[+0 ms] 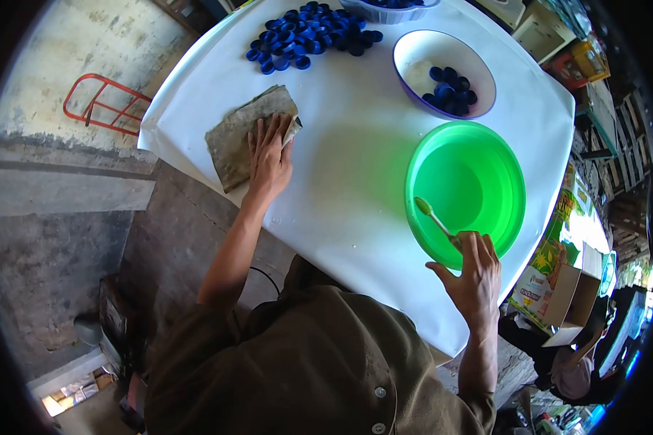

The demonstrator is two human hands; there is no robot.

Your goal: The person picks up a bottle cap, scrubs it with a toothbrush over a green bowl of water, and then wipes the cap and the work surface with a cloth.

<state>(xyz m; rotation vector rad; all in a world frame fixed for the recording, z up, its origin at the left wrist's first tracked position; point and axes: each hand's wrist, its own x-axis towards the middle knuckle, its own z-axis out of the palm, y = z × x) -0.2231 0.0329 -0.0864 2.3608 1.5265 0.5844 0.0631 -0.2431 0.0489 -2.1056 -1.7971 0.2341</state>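
Note:
My left hand lies with its fingers spread on a folded grey-brown cloth on the white table. My right hand is over the near rim of a green basin, its fingers closed on a brush. The brush head points up and left inside the basin. Beyond the basin, a white bowl with a purple rim holds several dark blue caps. A pile of blue caps lies at the far left of the table.
The white tabletop has a light tub with more blue caps at its far edge. A red metal frame stands at the left wall. At the right are an open cardboard box and a person.

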